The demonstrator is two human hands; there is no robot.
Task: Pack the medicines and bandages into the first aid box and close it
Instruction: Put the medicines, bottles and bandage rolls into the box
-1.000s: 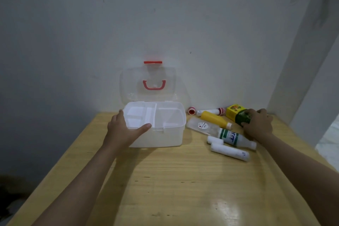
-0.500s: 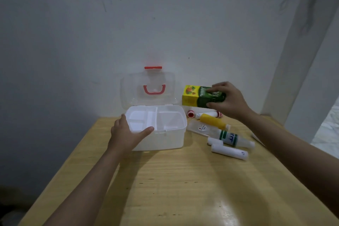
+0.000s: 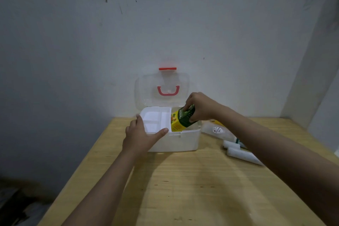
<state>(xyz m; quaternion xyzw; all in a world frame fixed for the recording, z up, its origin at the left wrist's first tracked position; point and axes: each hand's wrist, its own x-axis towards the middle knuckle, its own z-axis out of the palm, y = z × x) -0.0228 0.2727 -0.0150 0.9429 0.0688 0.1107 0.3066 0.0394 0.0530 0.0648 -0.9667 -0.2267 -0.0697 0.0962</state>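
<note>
The white first aid box (image 3: pixel 185 142) stands open at the back of the wooden table, its clear lid (image 3: pixel 146 90) with red handle leaning against the wall. My left hand (image 3: pixel 142 136) grips the box's front left rim, thumb lying along the edge. My right hand (image 3: pixel 199 107) holds a yellow and green medicine carton (image 3: pixel 180 120), tilted, its lower end down inside the box's right compartment. A white divided tray (image 3: pixel 156 120) fills the left part. To the right of the box lie a clear bottle (image 3: pixel 218 131) and two white bandage rolls (image 3: pixel 238 154), partly hidden by my right forearm.
The wooden table (image 3: pixel 183 189) stretches toward me from the box. A grey wall stands directly behind the box, and a white pillar rises at the right. The table's left edge drops to a dark floor.
My right hand lifted the yellow and green carton off the table at the right, carried it left over the other items, and lowered it into the box's right compartment. My left hand stayed on the rim.
</note>
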